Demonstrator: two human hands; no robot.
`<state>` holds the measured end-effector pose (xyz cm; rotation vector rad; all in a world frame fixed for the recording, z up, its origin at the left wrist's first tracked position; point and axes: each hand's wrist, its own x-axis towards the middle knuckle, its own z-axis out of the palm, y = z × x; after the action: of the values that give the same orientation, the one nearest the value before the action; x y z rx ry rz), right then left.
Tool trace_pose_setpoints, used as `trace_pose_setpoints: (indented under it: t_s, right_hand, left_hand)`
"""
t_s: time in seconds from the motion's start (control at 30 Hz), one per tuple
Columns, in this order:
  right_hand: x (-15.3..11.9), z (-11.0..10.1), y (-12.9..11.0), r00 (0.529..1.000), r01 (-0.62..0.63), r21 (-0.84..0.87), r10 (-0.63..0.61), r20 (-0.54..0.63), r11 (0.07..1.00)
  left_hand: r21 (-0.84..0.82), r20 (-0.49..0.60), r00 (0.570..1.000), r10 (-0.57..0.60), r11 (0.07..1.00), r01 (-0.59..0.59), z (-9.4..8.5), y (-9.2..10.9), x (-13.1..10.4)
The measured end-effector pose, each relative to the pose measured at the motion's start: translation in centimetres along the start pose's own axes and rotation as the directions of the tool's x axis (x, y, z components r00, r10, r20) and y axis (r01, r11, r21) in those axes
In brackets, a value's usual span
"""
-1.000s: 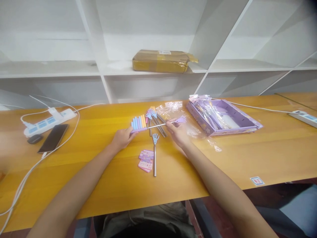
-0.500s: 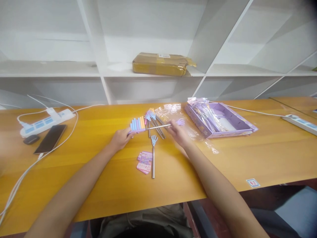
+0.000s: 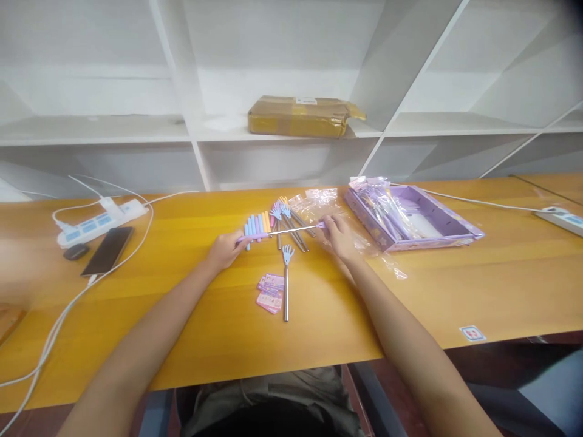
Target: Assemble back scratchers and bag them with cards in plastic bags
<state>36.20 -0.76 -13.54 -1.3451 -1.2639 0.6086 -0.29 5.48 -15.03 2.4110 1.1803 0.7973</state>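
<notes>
A back scratcher (image 3: 296, 229) with a purple handle and a thin metal rod stretches between my two hands, roughly level above the table. My left hand (image 3: 226, 250) is closed on its handle end. At the other end, my right hand (image 3: 337, 237) grips the purple claw head, mostly covering it. Just behind the handle lies a row of blue, purple and orange handle tubes (image 3: 255, 221). Several metal rods with blue, pink and orange claw heads (image 3: 286, 210) lie in a pile behind the rod. Nearer me is a single blue-clawed metal rod (image 3: 286, 288) beside small printed cards (image 3: 271, 300).
Clear plastic bags (image 3: 321, 197) lie behind my right hand. A purple box (image 3: 449, 240) holding wrapped items is to the right. Left are a power strip (image 3: 102, 223), a phone (image 3: 108, 250) and white cables. A taped parcel (image 3: 296, 116) sits on the shelf.
My right hand has shifted from the rod beside the claw onto the claw head itself. The handle in my left hand has tilted slightly. The view has turned a little left.
</notes>
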Motion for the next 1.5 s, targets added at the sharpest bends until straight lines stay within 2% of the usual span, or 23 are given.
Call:
trace_pose_setpoints:
  t_s: [0.17, 0.37, 0.5, 0.73, 1.0, 1.17, 1.3, 1.5]
  right_hand:
    - [-0.1, -0.7, -0.1, 0.997, 0.073, -0.168, -0.066, 0.047, 0.983]
    - [-0.7, 0.4, 0.3, 0.991, 0.13, -0.283, -0.116, 0.067, 0.95]
    - [-1.2, 0.9, 0.1, 0.987, 0.164, -0.338, -0.154, 0.055, 0.927]
    - [-1.3, 0.4, -0.8, 0.976, 0.215, -0.354, -0.207, 0.062, 0.91]
    - [-1.3, -1.2, -2.3, 0.972, 0.233, -0.327, -0.223, 0.07, 0.916]
    - [-1.2, -0.7, -2.1, 0.975, 0.214, -0.315, -0.221, 0.013, 0.925]
    - [-1.3, -0.1, -1.6, 0.975, 0.205, -0.341, -0.22, -0.006, 0.917]
    - [-1.5, 0.3, -1.3, 0.975, 0.221, -0.376, -0.213, 0.063, 0.9]
  left_hand:
    - [0.011, -0.022, 1.0, 0.002, 1.0, -0.002, 0.2, -0.1, -0.4]
    - [0.03, -0.109, 0.994, 0.005, 1.0, -0.002, -0.2, -0.3, -0.9]
    - [0.046, -0.147, 0.987, 0.061, 0.997, -0.054, -0.9, -0.4, -1.0]
    - [0.068, -0.122, 0.98, 0.157, 0.987, -0.149, -1.1, -0.4, -1.0]
    - [0.063, -0.024, 0.978, 0.206, 0.977, -0.205, -0.2, -0.3, -1.1]
    - [0.067, -0.05, 0.981, 0.19, 0.98, -0.186, 0.7, 0.0, -1.5]
    - [0.06, -0.083, 0.978, 0.194, 0.98, -0.189, 0.7, 0.0, -1.7]
    - [0.036, -0.1, 0.963, 0.25, 0.968, -0.248, 0.3, -0.4, -1.7]
